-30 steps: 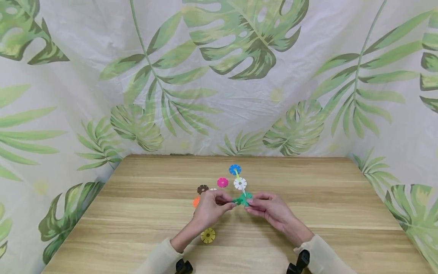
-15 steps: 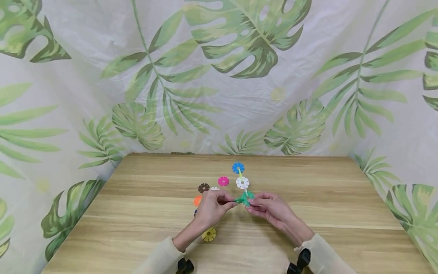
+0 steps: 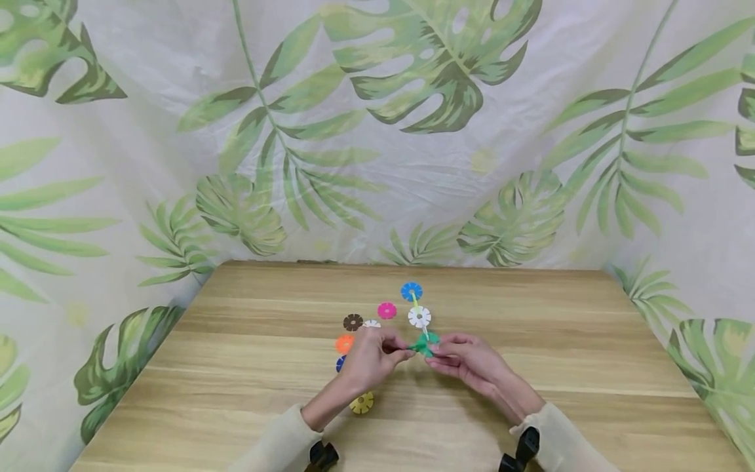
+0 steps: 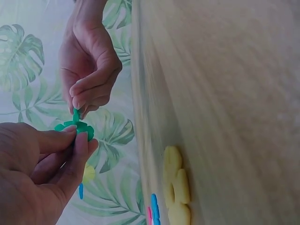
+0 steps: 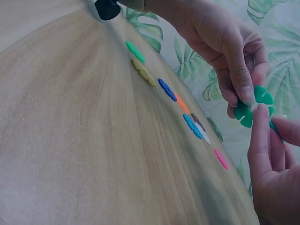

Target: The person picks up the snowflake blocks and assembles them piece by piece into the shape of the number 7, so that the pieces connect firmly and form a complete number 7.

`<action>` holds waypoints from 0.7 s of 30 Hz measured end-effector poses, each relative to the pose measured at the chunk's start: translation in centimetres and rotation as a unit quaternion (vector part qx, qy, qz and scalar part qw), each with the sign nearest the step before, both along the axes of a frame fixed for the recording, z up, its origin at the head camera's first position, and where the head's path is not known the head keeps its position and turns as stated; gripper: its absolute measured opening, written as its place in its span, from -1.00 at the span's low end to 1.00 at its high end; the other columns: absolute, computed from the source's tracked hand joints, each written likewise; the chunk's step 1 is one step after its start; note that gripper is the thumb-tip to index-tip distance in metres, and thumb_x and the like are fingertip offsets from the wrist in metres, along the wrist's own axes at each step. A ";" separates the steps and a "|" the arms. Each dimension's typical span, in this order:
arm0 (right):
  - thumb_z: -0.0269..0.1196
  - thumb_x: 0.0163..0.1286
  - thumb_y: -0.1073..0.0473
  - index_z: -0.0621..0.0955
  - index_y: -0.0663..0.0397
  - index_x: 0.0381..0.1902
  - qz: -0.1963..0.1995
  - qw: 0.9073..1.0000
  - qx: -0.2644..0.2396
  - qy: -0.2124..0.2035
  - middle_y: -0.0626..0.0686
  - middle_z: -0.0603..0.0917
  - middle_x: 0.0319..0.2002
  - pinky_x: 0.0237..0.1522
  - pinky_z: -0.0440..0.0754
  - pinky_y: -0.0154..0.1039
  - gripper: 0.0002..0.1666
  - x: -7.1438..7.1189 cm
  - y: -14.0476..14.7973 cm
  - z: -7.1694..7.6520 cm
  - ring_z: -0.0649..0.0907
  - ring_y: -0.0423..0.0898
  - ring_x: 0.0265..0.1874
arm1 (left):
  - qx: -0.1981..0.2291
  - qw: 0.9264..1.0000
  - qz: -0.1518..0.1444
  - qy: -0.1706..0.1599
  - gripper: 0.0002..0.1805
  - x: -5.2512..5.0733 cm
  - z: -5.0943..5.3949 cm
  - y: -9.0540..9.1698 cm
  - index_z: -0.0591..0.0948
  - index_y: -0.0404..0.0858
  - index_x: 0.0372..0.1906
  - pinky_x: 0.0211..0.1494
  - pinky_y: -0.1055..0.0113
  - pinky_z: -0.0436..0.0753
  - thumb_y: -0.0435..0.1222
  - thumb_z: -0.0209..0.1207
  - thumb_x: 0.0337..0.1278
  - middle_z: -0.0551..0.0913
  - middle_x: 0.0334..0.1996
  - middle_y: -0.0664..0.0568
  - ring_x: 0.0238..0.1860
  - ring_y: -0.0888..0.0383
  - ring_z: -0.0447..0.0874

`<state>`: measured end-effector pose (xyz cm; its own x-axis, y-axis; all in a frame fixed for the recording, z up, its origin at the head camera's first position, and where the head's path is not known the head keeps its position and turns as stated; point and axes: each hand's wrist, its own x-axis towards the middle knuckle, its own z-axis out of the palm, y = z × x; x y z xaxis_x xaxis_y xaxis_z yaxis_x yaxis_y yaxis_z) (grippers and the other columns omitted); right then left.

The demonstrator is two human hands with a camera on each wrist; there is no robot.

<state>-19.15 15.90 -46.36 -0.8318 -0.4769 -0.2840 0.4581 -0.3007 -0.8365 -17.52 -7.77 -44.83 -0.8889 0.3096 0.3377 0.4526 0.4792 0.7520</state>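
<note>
Two green slotted plastic discs (image 3: 426,343) meet between the hands above the table. The left hand (image 3: 371,360) pinches one green disc (image 5: 262,95), seen nearly face-on in the right wrist view. The right hand (image 3: 474,366) pinches the other green disc by its edge, its fingertips close against the first. From the green discs a joined chain runs away from the person: a white slotted disc (image 3: 419,317), a yellow disc (image 3: 415,301) seen edge-on, then a blue disc (image 3: 411,292). Fingers hide where the two green discs meet.
Loose slotted discs lie on the wooden table (image 3: 248,367), left of the hands: pink (image 3: 387,310), brown (image 3: 353,322), white (image 3: 372,324), orange (image 3: 344,343), dark blue (image 3: 341,363) and dull yellow (image 3: 362,403). The right wrist view adds light blue (image 5: 192,126) and green (image 5: 135,51) discs.
The left hand has shifted slightly right, bringing its green disc closer in against the other one. The chain sits a little further right in the head view. Both hands keep their grip.
</note>
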 end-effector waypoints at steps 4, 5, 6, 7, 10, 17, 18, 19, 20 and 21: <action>0.23 0.47 0.46 0.70 0.12 -0.26 0.006 1.000 -0.014 0.000 0.09 0.82 -0.22 0.05 0.82 -0.24 -0.82 -0.1 0.1 0.2 0.86 -0.08 -0.20 | -0.009 1.000 -0.007 0.008 -0.92 0.1 0.8 0.1 0.80 -0.29 -0.42 -0.47 0.54 0.67 -0.49 0.47 0.11 0.82 -0.48 -0.05 -0.53 0.32 0.68; 0.24 0.46 0.45 0.70 0.12 -0.26 0.006 1.000 -0.017 0.000 0.09 0.82 -0.22 0.05 0.82 -0.25 -0.83 -0.1 0.2 0.2 0.86 -0.08 -0.20 | -0.012 1.000 -0.008 0.010 -0.91 0.1 1.0 0.2 0.79 -0.30 -0.42 -0.48 0.55 0.66 -0.49 0.47 0.11 0.82 -0.49 -0.05 -0.53 0.36 0.65; 0.26 0.46 0.45 0.69 0.14 -0.26 0.005 1.000 -0.019 0.000 0.10 0.81 -0.21 0.04 0.82 -0.25 -0.85 -0.1 0.1 0.3 0.86 -0.08 -0.20 | -0.016 1.000 -0.009 0.012 -0.91 0.1 1.1 0.2 0.79 -0.30 -0.43 -0.48 0.55 0.65 -0.49 0.46 0.12 0.81 -0.49 -0.05 -0.54 0.38 0.63; 0.27 0.45 0.44 0.69 0.16 -0.24 0.006 1.000 -0.020 0.001 0.10 0.81 -0.21 0.05 0.82 -0.25 -0.88 -0.2 0.2 0.3 0.86 -0.08 -0.20 | -0.018 1.000 -0.009 0.013 -0.91 0.1 1.3 0.3 0.79 -0.30 -0.43 -0.48 0.55 0.64 -0.49 0.46 0.12 0.81 -0.49 -0.04 -0.54 0.39 0.61; 0.28 0.45 0.43 0.69 0.17 -0.22 0.009 1.000 -0.020 -0.004 0.10 0.82 -0.20 0.06 0.82 -0.25 -0.90 -0.2 0.3 0.3 0.86 -0.08 -0.19 | -0.024 1.000 -0.007 0.009 -0.89 0.2 1.4 0.3 0.79 -0.29 -0.44 -0.48 0.56 0.64 -0.50 0.46 0.11 0.80 -0.50 -0.03 -0.55 0.41 0.59; 0.17 0.50 0.48 0.69 0.14 -0.23 0.014 1.000 -0.023 -0.008 0.09 0.81 -0.20 0.06 0.81 -0.26 -0.78 0.1 0.3 -0.1 0.85 -0.09 -0.18 | -0.031 0.999 -0.016 0.004 -0.93 0.3 1.3 0.4 0.79 -0.31 -0.40 -0.44 0.56 0.67 -0.49 0.46 0.11 0.82 -0.46 -0.06 -0.52 0.39 0.63; 0.16 0.50 0.48 0.69 0.14 -0.24 0.013 1.000 -0.025 -0.009 0.09 0.81 -0.20 0.06 0.81 -0.26 -0.78 0.1 0.3 -0.1 0.85 -0.09 -0.18 | -0.030 0.999 -0.017 0.003 -0.93 0.3 1.3 0.4 0.79 -0.31 -0.40 -0.45 0.55 0.67 -0.49 0.46 0.11 0.82 -0.46 -0.06 -0.52 0.39 0.62; 0.17 0.50 0.48 0.69 0.14 -0.24 0.013 1.000 -0.027 -0.009 0.10 0.81 -0.20 0.07 0.81 -0.26 -0.78 0.1 0.3 -0.1 0.85 -0.09 -0.18 | -0.029 0.999 -0.017 0.003 -0.92 0.3 1.3 0.4 0.79 -0.31 -0.40 -0.45 0.55 0.67 -0.49 0.46 0.12 0.81 -0.47 -0.05 -0.52 0.38 0.62; 0.17 0.50 0.47 0.69 0.13 -0.24 0.012 0.999 -0.028 -0.009 0.10 0.81 -0.20 0.07 0.81 -0.26 -0.79 0.1 0.3 -0.1 0.85 -0.09 -0.17 | -0.029 0.999 -0.017 0.004 -0.92 0.2 1.3 0.4 0.79 -0.31 -0.40 -0.46 0.55 0.66 -0.49 0.46 0.12 0.81 -0.47 -0.05 -0.53 0.38 0.62; 0.18 0.50 0.47 0.69 0.13 -0.24 0.011 1.000 -0.028 -0.010 0.10 0.81 -0.20 0.07 0.81 -0.26 -0.79 0.1 0.4 -0.1 0.85 -0.08 -0.17 | -0.029 0.999 -0.017 0.004 -0.92 0.2 1.3 0.4 0.79 -0.31 -0.41 -0.46 0.55 0.66 -0.49 0.46 0.12 0.81 -0.47 -0.04 -0.53 0.38 0.62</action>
